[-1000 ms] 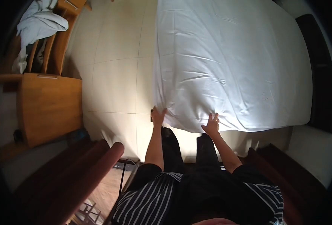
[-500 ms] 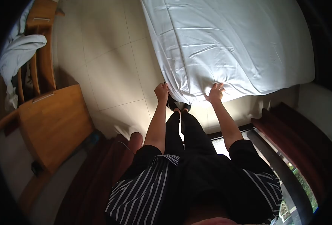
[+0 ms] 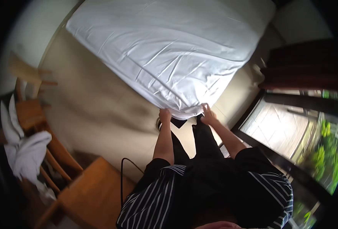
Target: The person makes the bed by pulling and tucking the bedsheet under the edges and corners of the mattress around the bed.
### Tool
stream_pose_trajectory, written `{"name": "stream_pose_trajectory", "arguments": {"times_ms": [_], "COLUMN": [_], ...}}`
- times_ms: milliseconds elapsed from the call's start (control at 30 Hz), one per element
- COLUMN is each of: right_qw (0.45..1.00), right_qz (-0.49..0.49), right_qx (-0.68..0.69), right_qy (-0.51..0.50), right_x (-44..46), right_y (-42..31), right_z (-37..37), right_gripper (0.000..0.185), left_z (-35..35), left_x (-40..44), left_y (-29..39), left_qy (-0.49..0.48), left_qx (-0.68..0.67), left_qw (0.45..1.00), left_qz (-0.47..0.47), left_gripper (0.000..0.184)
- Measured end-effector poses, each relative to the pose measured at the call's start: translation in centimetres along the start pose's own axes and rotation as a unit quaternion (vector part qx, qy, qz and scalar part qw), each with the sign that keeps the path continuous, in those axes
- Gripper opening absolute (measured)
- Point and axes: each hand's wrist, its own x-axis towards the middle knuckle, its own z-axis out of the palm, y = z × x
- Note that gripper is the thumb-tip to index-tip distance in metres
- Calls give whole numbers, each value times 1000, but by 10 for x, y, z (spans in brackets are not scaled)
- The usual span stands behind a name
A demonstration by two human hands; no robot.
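Note:
A white sheet (image 3: 169, 49) covers the mattress, with creases running toward the corner nearest me. My left hand (image 3: 165, 115) is closed on the sheet's edge, just left of that corner. On the corner's right side, my right hand (image 3: 208, 115) touches the sheet with its fingers partly spread. Between my hands the sheet's lower edge hangs in folds above my legs.
A wooden desk (image 3: 96, 191) stands at the lower left, beside shelves with a crumpled white cloth (image 3: 29, 152). A black cable (image 3: 122, 179) curves near the desk. To the right are a dark red curtain (image 3: 306, 68) and a glass door with plants outside.
The view has turned, so the bed's near corner now points toward me and the glass door shows at right. My right hand has come closer to my left at the corner.

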Motion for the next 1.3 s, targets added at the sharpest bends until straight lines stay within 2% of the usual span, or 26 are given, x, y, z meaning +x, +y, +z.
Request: {"name": "stream_pose_trajectory", "arguments": {"times_ms": [67, 100, 133, 167, 200, 233, 333, 400, 433, 467, 500, 533, 600, 633, 667, 767, 867, 900, 933, 967, 1000, 1067, 1100, 1200, 1233, 1300], "right_qw": [994, 993, 990, 988, 978, 972, 936, 899, 841, 769, 683, 586, 607, 579, 549, 484, 417, 401, 386, 358, 357, 358, 331, 337, 361, 366], "right_qz": [-12, -6, 0, -17, 16, 27, 71, 71, 119, 161, 197, 119, 197, 217, 240, 200, 206, 198, 190, 185, 186, 187, 174, 135, 134, 139], "right_qx": [84, 109, 139, 131, 202, 230, 341, 421, 523, 617, 703, 801, 770, 786, 800, 849, 881, 892, 901, 911, 906, 892, 896, 909, 901, 902], "right_qy": [64, 44, 21, 76, 49, 33, 42, 96, 71, 44, 13, 8, 10, 27, 44, 74, 83, 69, 54, 94, 129, 201, 241, 206, 200, 181], "right_x": [-20, -35, -50, -58, -67, -73, -79, -75, -71, -67, -62, -43, -38, -30, -23, 8, 35, 46, 55, 43, 41, 37, 27, 28, 34, 31], "right_y": [3, -10, -23, -29, -39, -47, -64, -67, -67, -70, -69, -54, -67, -70, -72, -64, -64, -57, -53, -58, -63, -66, -70, -64, -59, -55], "right_z": [65, 72, 81, 108, 120, 130, 154, 153, 149, 143, 146, 179, 153, 149, 148, 145, 136, 143, 151, 133, 131, 132, 126, 143, 151, 138], "right_gripper": [77, 73, 70, 67, 58, 56, 44, 38, 36, 35, 34, 32, 32, 32, 32, 41, 50, 50, 50, 48, 46, 44, 32, 32, 36, 38], "left_z": [1, -18, -24, -27, -28, -23, -18, -10, -9, -9, -5, -3, -29, -40, -42, -32, -21, -14, -7, -1, 4, -2, -3, 5, 9, 15], "left_x": [27, 15, 10, 5, -4, -19, -30, -26, -22, -17, -10, -7, -35, -59, -60, -40, -32, -16, -3, 7, 12, -15, -25, -29, -25, -18], "left_y": [-28, -11, -6, -10, -12, -11, -22, -22, -17, -13, -14, -21, 7, 25, 25, 5, -2, -12, -24, -32, -37, -16, -17, -40, -54, -72], "left_qy": [-68, -96, -111, -122, -127, -54, -75, -134, -175, -214, -247, -228, -184, -167, -176, -208, -169, -216, -208, -200, -192, -211, -222, -253, -272, -310], "left_qx": [178, 319, 146, -27, -197, -402, -605, -624, -630, -636, -610, -620, -639, -615, -617, -640, -683, -651, -612, -573, -532, -550, -558, -600, -601, -602], "left_qw": [968, 918, 976, 992, 968, 904, 763, 748, 738, 727, 748, 745, 739, 763, 759, 732, 688, 715, 745, 771, 793, 771, 760, 726, 722, 713], "left_qz": [165, 214, 118, 13, -96, -132, -215, -184, -165, -146, -82, -94, -111, -105, -111, -110, -177, -135, -166, -196, -226, -241, -249, -220, -208, -183], "left_gripper": [35, 30, 30, 30, 30, 31, 33, 34, 33, 33, 40, 44, 54, 75, 76, 82, 68, 52, 47, 43, 38, 32, 29, 29, 27, 23]}}
